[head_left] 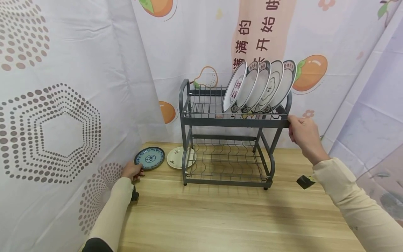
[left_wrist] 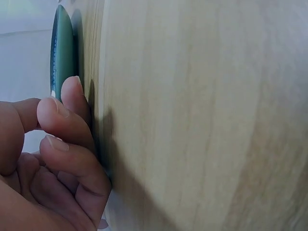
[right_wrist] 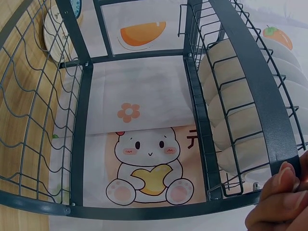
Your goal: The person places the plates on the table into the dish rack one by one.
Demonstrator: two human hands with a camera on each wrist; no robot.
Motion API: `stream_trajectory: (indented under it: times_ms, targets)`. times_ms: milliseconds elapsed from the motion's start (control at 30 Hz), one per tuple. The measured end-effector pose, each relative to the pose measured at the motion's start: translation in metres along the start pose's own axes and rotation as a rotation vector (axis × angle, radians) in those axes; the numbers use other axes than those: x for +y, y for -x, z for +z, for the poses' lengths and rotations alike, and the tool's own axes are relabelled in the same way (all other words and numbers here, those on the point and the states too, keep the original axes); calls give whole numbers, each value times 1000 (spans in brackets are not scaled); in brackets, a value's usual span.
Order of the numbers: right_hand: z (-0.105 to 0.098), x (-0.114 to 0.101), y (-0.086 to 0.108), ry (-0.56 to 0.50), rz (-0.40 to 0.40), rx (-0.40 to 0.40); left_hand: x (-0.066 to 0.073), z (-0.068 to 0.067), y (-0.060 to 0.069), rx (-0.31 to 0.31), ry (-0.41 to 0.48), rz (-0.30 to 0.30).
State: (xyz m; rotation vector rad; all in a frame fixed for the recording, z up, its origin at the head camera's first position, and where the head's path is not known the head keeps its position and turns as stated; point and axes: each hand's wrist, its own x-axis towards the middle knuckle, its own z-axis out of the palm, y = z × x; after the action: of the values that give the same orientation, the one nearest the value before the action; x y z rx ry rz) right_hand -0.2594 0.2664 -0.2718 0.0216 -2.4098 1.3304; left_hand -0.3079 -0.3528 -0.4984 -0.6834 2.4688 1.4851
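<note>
At the left of the table, my left hand (head_left: 132, 170) pinches the near edge of a small blue plate (head_left: 149, 158) with a floral pattern and dark rim. In the left wrist view that plate (left_wrist: 62, 53) appears edge-on beyond the curled fingers (left_wrist: 72, 159). A small white plate (head_left: 177, 157) lies beside it, partly behind the rack's leg. My right hand (head_left: 304, 135) grips the front right corner of a dark grey two-tier dish rack (head_left: 236, 122). Several white plates (head_left: 251, 84) with patterned rims stand tilted in the upper tier's right half.
The rack's lower tier (head_left: 225, 159) holds no dishes. Printed curtains (head_left: 201, 38) hang behind and on both sides of the wooden table (head_left: 204, 217). A black strap end (head_left: 305, 182) hangs by the right wrist.
</note>
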Motion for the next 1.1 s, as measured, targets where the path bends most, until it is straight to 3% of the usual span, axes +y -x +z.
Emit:
stream_trajectory:
  times_ms: [233,567,767,1100]
  targets:
    - [-1,-1,1,-5,0,-3,1,-3,1,-16,86,-36]
    - [0,-2,1,0,-12,4,-1,-4,9,-10,235,42]
    - [0,-4,2,8,-8,7,-1,-6,14,13,249,63]
    - [0,-6,4,-2,-2,3,-5,-11,19,38,216,178]
